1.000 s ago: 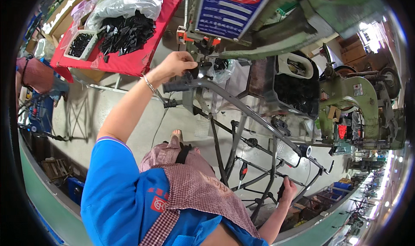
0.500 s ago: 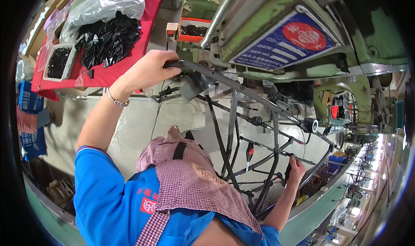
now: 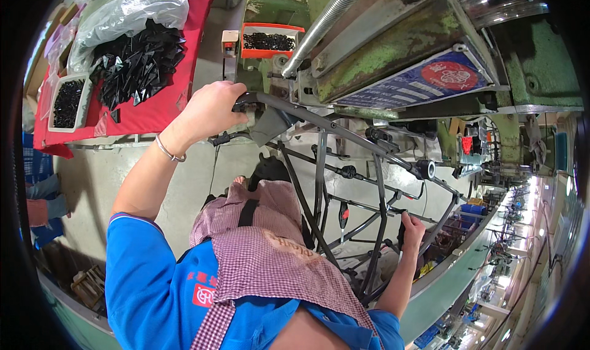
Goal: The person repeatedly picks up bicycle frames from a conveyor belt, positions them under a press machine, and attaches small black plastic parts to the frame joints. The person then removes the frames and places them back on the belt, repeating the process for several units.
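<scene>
A black tubular metal frame [image 3: 356, 138] slants from my left hand down to the right, below a green machine. Wrapped around its upper left end is my left hand [image 3: 212, 108], with a bracelet at the wrist. A flat dark plate [image 3: 270, 126] sits beside that end. Farther right, my right hand [image 3: 413, 230] is closed on a dark upright handle-like piece [image 3: 401, 232] at the frame's right part; its far fingers are hidden. Between the bars hangs a black-and-red tool with a pale thin tip [image 3: 343, 220].
The green machine [image 3: 399, 55] with a coiled spring [image 3: 326, 27] overhangs the frame. An orange-rimmed box of black rings [image 3: 270, 41] stands behind. At left, a red-covered table [image 3: 166, 95] bears black triangular pieces [image 3: 138, 61] and a white tray [image 3: 69, 103] of small black parts.
My view has shifted, so the table and machine stand differently in it. Both hands keep their hold; the frame's right part and my right hand appear slightly farther left.
</scene>
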Available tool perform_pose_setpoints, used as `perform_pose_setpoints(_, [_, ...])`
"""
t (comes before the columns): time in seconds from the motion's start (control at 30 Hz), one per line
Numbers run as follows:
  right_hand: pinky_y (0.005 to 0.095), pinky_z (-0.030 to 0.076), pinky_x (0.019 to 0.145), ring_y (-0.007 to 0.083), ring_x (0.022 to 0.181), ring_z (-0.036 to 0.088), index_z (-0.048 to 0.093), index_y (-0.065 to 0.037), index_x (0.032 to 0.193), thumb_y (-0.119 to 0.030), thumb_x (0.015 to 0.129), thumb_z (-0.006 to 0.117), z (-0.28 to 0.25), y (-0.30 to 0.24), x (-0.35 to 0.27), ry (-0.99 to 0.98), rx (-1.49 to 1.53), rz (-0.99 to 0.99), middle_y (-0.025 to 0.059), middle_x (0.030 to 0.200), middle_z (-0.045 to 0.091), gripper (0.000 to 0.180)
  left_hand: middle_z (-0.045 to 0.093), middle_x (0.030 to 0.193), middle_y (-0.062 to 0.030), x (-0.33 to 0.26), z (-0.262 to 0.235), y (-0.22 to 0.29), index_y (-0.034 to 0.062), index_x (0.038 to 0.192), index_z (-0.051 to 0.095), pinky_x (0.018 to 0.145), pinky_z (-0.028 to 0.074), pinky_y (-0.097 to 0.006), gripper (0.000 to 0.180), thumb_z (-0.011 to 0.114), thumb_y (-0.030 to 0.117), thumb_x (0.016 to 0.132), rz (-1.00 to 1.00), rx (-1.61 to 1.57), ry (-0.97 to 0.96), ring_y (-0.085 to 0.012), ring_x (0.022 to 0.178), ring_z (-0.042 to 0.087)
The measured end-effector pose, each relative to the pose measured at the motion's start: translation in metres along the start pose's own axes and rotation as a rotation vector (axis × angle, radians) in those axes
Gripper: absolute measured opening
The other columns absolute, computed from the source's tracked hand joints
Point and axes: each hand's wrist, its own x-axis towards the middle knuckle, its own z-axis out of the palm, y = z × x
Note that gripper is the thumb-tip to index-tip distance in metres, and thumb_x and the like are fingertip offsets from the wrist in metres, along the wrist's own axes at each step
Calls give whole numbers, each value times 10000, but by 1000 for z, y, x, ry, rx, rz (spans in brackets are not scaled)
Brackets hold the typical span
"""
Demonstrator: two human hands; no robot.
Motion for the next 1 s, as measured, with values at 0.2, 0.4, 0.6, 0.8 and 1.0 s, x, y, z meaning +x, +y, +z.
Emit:
perform_pose_setpoints(0.2, [284, 229, 478, 54, 545, 318, 544, 8, 603, -259, 806, 731, 2, -6, 1, 9, -49, 8, -66, 552, 392, 385, 617, 941, -194, 0, 3, -2, -23, 1022, 599, 796, 484, -444, 418, 743, 177, 684, 12, 4, 14, -381, 933, 588])
perform_pose_setpoints(0.4, [268, 241, 480, 43, 544, 335, 594, -6, 635, -260, 830, 716, -2, -14, -1, -23, -64, 33, -75, 568, 417, 343, 620, 930, -197, 0, 6, -3, -20, 1013, 597, 793, 489, -448, 411, 740, 166, 676, -6, 17, 7, -380, 925, 596])
perform_pose_setpoints(0.6, [263, 245, 474, 43, 528, 339, 610, -16, 641, -261, 842, 708, -3, -4, 4, -27, -65, 10, -78, 565, 423, 332, 629, 900, -198, 0, 6, -2, -9, 1013, 602, 784, 498, -446, 403, 743, 180, 686, 3, 36, 12, -372, 918, 609])
perform_pose_setpoints(0.8, [276, 240, 471, 50, 535, 330, 549, -26, 598, -255, 832, 713, -2, -9, -2, -12, 3, 37, -70, 560, 408, 366, 610, 912, -210, -2, -7, 4, -17, 996, 602, 774, 481, -453, 406, 742, 164, 660, 5, 10, 43, -399, 900, 586])
perform_pose_setpoints(1.0, [301, 294, 482, 64, 577, 374, 544, 24, 615, -252, 806, 711, -8, 10, -15, 47, -5, 72, -35, 564, 459, 375, 611, 882, -206, -12, -19, 38, -2, 958, 611, 772, 470, -464, 363, 745, 174, 670, 114, 26, 145, -393, 893, 584])
